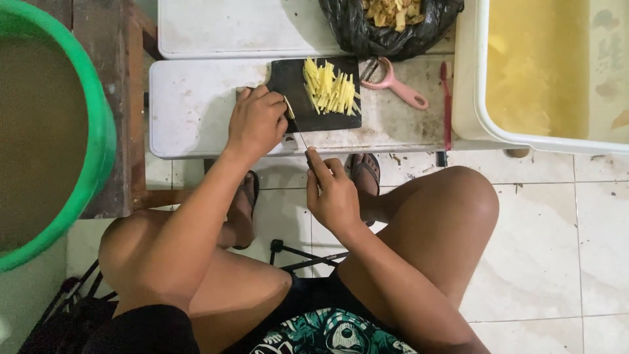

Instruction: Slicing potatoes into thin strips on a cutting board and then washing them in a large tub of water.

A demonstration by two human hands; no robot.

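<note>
My left hand (257,122) is cupped over a pale potato piece (288,106) at the left part of a black cutting board (291,78). My right hand (333,191) grips the handle of a knife (300,134), whose thin blade points up to the piece under my left fingers. A pile of yellow potato sticks (331,88) lies on the right half of the board. The board rests on a low white table (190,105).
A pink peeler (393,84) and a red-handled tool (446,105) lie right of the board. A black bag of peels (390,23) sits behind. A white tub of yellowish water (544,65) stands right, a green tub (98,131) left. Tiled floor lies below.
</note>
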